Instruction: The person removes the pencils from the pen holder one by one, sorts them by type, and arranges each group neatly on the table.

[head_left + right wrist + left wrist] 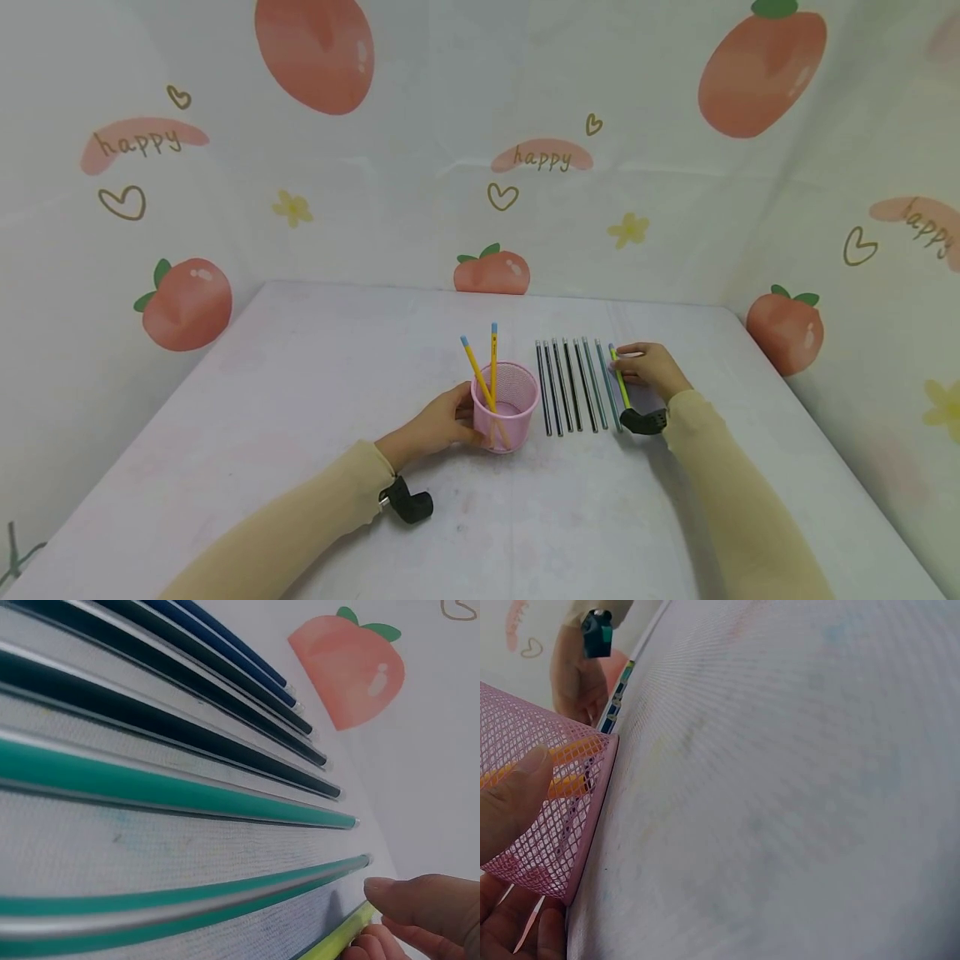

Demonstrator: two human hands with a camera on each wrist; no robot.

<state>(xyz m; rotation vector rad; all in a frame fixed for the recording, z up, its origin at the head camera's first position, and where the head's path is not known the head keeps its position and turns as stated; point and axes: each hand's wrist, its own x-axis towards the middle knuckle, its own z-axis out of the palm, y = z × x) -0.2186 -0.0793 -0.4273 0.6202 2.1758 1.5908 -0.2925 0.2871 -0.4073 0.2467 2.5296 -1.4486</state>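
Observation:
A pink mesh pencil cup [517,379] stands upright on the table, two yellow pencils [480,375] with blue ends leaning inside it. My left hand [438,427] grips the cup's left side; in the left wrist view the thumb [517,802] lies against the mesh and the fingers curl under the other side. At the right end of a row of pencils, my right hand [651,368] pinches a yellow-green pencil [621,379] near its far end. The right wrist view has this pencil [341,937] between thumb and fingers, its near part out of frame.
Several dark and teal pencils [573,383] lie side by side between the cup and my right hand. The nearest is a teal one [187,904] with a silver stripe. A white cloth [337,350] covers the table, and a fruit-printed curtain [405,200] hangs behind.

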